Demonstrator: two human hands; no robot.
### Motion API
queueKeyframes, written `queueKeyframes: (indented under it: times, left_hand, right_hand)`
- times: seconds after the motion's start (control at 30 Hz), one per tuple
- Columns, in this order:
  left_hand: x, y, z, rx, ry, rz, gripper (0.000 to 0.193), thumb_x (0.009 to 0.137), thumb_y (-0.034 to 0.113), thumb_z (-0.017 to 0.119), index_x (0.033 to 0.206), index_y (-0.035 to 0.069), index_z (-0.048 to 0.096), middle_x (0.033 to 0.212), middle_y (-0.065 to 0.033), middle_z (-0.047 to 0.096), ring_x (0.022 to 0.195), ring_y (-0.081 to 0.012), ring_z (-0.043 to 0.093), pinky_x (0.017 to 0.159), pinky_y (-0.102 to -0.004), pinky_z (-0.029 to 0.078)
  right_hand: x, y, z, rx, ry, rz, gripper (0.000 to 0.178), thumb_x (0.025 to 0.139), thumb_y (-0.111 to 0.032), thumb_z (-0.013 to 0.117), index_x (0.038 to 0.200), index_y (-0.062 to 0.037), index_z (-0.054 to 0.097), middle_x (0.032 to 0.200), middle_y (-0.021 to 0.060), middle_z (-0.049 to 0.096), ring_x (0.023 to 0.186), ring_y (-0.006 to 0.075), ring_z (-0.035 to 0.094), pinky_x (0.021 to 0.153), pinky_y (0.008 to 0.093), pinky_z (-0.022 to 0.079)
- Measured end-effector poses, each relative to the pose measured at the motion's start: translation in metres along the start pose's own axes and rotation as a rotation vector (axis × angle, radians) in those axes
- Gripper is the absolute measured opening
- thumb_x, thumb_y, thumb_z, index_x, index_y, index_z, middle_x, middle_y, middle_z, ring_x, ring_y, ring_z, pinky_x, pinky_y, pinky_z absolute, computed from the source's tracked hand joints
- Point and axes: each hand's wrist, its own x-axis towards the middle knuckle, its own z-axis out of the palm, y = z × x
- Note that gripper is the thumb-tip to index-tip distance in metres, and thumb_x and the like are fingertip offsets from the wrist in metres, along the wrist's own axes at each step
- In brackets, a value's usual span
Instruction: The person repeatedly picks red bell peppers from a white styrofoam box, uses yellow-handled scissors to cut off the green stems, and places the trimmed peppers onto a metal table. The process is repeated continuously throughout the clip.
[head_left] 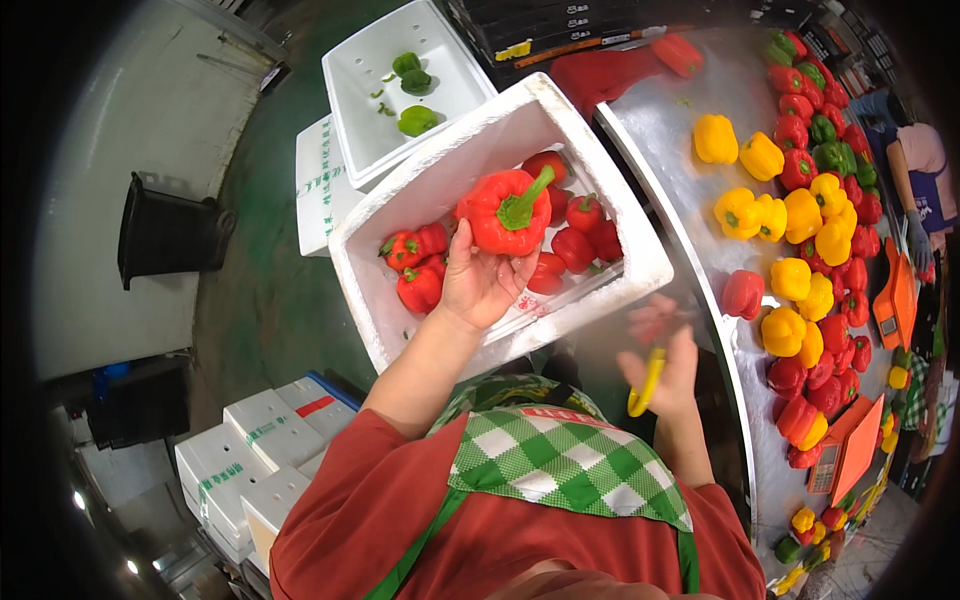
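Note:
In my left hand rests a large red bell pepper, its thick green stem turned up and to the right. The fingers curl around its underside. Below it, several red peppers lie along the sides of a white foam box. My right hand is closed on a tool with a curved yellow handle, to the right of the box's near corner. Motion smears the fingers, and the tool's working end cannot be made out.
A metal table along the right holds many red, yellow and green peppers, with orange scales among them. A second white box with green peppers stands beyond mine. Closed foam boxes are stacked lower left. A black bin stands left. A co-worker is at far right.

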Motion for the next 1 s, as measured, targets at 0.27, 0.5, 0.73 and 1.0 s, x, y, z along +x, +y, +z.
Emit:
queueKeyframes:
  times: [0.27, 0.5, 0.73, 1.0]
  left_hand:
    - [-0.025, -0.011, 0.021, -0.001, -0.018, 0.029, 0.074, 0.086, 0.044, 0.071, 0.143, 0.012, 0.038, 0.142, -0.0079, 0.047, 0.126, -0.0255, 0.052, 0.103, -0.0399, 0.048]
    - [-0.034, -0.024, 0.025, 0.344, -0.063, 0.193, 0.079, 0.086, 0.039, 0.072, 0.147, 0.008, 0.031, 0.147, -0.0098, 0.043, 0.133, -0.0240, 0.045, 0.112, -0.0398, 0.038]
    - [-0.036, -0.030, 0.027, 0.333, -0.062, 0.252, 0.066, 0.088, 0.028, 0.070, 0.143, 0.009, 0.038, 0.141, -0.0073, 0.049, 0.130, -0.0236, 0.048, 0.110, -0.0429, 0.040]
    - [-0.034, -0.021, 0.008, 0.227, -0.134, 0.248, 0.056, 0.095, 0.028, 0.061, 0.143, 0.010, 0.040, 0.143, -0.0068, 0.049, 0.131, -0.0251, 0.048, 0.111, -0.0445, 0.039]
  right_hand:
    - [0.032, -0.040, 0.046, -0.437, -0.094, -0.039, 0.060, 0.070, -0.024, 0.083, 0.122, -0.0053, 0.058, 0.094, 0.0116, 0.065, 0.072, 0.0228, 0.066, 0.062, 0.0329, 0.054]
    - [0.037, -0.037, 0.052, -0.481, -0.038, -0.096, 0.056, 0.074, -0.027, 0.081, 0.121, -0.0057, 0.059, 0.090, 0.0113, 0.066, 0.067, 0.0227, 0.066, 0.058, 0.0326, 0.053]
    - [0.034, -0.025, 0.052, -0.578, -0.037, -0.109, 0.048, 0.078, -0.023, 0.078, 0.119, -0.0071, 0.061, 0.084, 0.0103, 0.067, 0.062, 0.0242, 0.066, 0.056, 0.0336, 0.053]
    - [0.030, -0.027, 0.042, -0.195, -0.089, 0.065, 0.046, 0.080, -0.010, 0.077, 0.122, -0.0028, 0.061, 0.069, 0.0058, 0.059, 0.059, 0.0130, 0.059, 0.059, 0.0251, 0.048]
